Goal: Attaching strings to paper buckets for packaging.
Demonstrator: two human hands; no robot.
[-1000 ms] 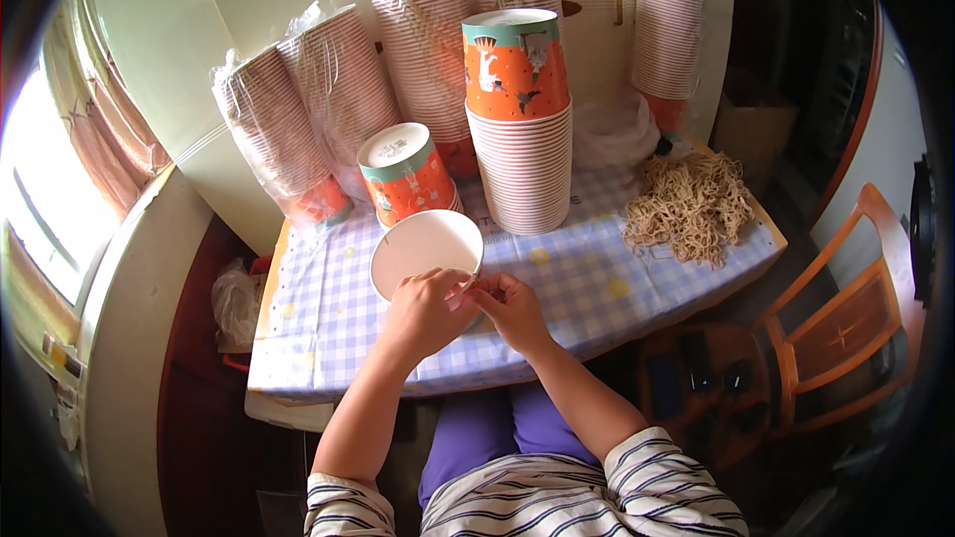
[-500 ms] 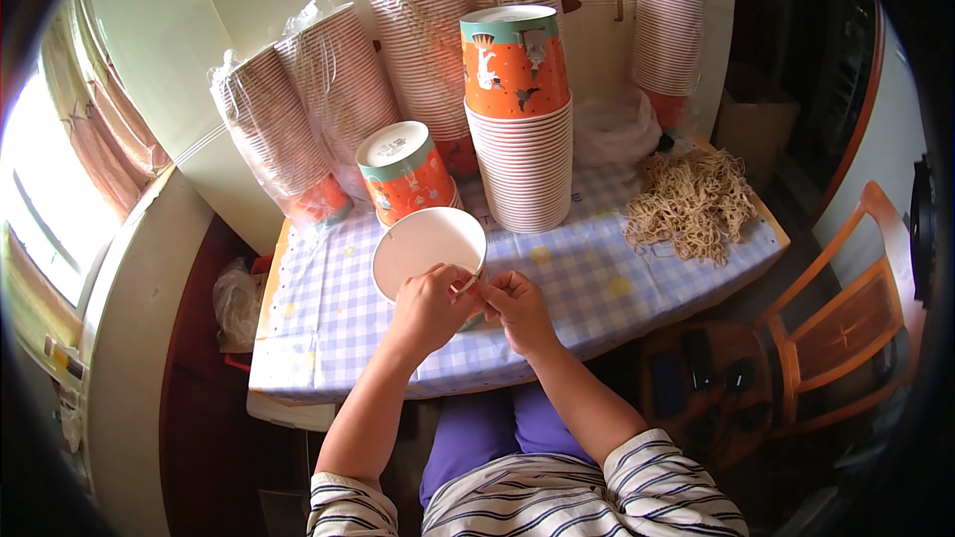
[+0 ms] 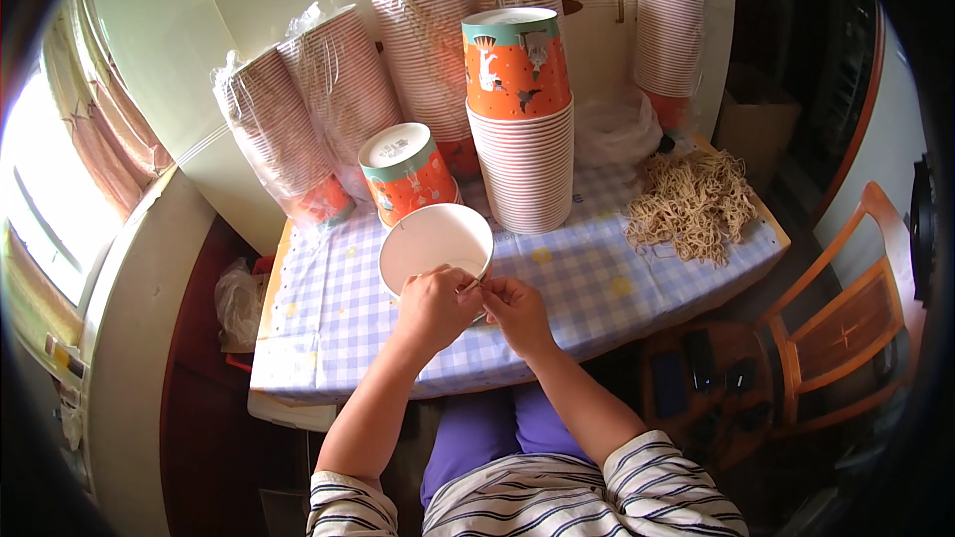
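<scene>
My left hand point(image 3: 435, 305) grips the near rim of a white paper cup point(image 3: 434, 242) whose open mouth faces me. My right hand point(image 3: 516, 310) is beside it, fingers pinched on a thin pale string at the cup's rim; the string's ends are too small to follow. Both hands meet over the near part of the blue-and-white checked tablecloth point(image 3: 587, 288). A tall stack of orange printed cups point(image 3: 519, 119) stands just behind the held cup, and a shorter orange stack point(image 3: 405, 171) leans to its left.
Several plastic-wrapped sleeves of cups point(image 3: 298, 129) lean against the cream cabinet at the back. A heap of tan strings point(image 3: 691, 201) lies on the table's right end. A wooden chair point(image 3: 846, 308) and a round stool holding dark objects point(image 3: 701, 378) stand to the right.
The white cup has tipped slightly more toward me; both hands stay at its near rim with small finger movements.
</scene>
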